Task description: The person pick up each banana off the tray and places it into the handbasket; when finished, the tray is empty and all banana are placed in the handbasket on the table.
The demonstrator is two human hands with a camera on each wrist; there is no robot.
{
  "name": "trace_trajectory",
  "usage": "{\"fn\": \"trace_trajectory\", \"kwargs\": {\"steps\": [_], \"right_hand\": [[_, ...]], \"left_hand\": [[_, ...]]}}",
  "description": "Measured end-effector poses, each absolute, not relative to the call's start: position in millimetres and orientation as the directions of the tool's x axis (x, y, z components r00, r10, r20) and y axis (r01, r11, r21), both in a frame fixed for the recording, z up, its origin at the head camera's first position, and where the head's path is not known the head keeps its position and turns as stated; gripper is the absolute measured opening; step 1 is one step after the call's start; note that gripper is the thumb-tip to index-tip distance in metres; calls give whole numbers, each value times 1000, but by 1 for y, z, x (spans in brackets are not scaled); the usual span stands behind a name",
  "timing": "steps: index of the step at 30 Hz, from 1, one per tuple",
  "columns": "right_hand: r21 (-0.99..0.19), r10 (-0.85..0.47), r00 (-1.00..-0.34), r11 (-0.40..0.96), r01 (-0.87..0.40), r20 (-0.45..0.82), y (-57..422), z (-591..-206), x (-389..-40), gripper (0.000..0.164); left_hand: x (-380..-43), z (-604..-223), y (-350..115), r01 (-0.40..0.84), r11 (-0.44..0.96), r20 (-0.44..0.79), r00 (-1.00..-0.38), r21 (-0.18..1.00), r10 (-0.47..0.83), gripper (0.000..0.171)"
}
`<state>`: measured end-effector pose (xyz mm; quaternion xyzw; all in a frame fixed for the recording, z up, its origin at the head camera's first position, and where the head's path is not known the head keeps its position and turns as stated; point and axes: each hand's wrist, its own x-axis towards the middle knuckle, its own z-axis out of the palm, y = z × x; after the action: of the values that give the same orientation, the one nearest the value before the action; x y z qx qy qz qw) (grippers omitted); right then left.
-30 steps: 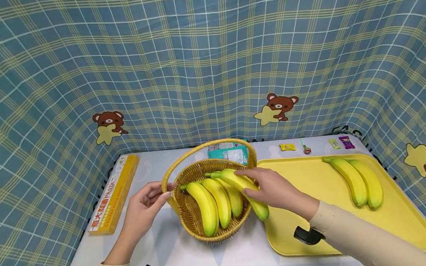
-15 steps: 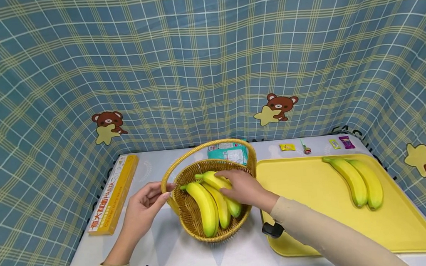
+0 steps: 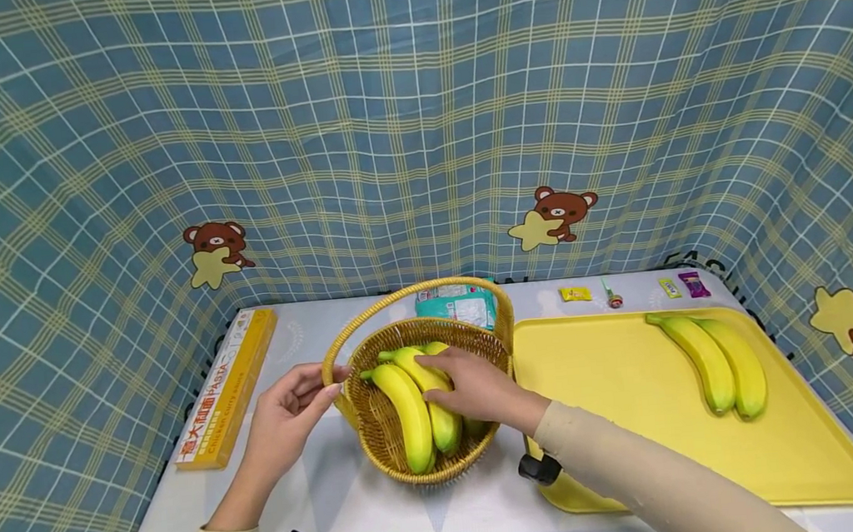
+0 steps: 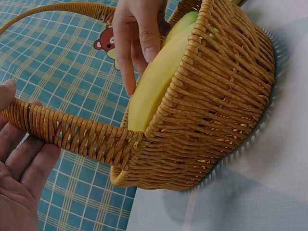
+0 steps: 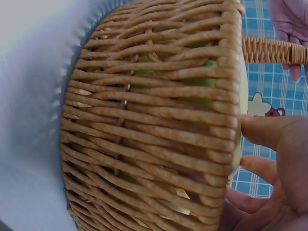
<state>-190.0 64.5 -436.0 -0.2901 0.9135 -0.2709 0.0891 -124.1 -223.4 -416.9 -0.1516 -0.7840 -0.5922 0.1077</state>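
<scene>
My left hand (image 3: 288,415) holds the left side of the handle (image 3: 334,353) of a woven wicker basket (image 3: 375,445). Several yellow bananas with green tips lie inside it. Over the basket, my right hand (image 3: 477,387) grips a banana (image 3: 445,433) between thumb and fingers. That banana lies beside the leftmost banana (image 3: 406,409), and part of it is under my fingers. The left wrist view shows my right fingers (image 4: 149,36) against a banana (image 4: 156,82) just inside the rim. In the right wrist view the basket wall (image 5: 159,130) hides most of the fruit.
A yellow tray (image 3: 607,452) right of the basket bears two bananas (image 3: 712,364). A pasta box (image 3: 229,390) lies at the left. Behind the basket is a teal packet (image 3: 463,306). Small wrapped sweets (image 3: 575,294) lie along the back, before a plaid curtain (image 3: 416,133).
My right hand has moved left with a banana, from over the basket's right rim to inside, beside the leftmost banana. My left hand has stayed on the handle.
</scene>
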Motion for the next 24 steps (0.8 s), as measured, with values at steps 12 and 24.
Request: {"fn": "trace_trajectory", "kwargs": {"steps": [12,24], "right_hand": [[-569,-553,-831,665,-484,61,78,-437,-183,52],[-605,-480,-857,630,-486,188,127,-430,-162,43]], "left_hand": [[-123,-417,-224,376,205,354,-925,904,134,22],[-123,-416,-223,375,207,354,-926,903,133,23]]}}
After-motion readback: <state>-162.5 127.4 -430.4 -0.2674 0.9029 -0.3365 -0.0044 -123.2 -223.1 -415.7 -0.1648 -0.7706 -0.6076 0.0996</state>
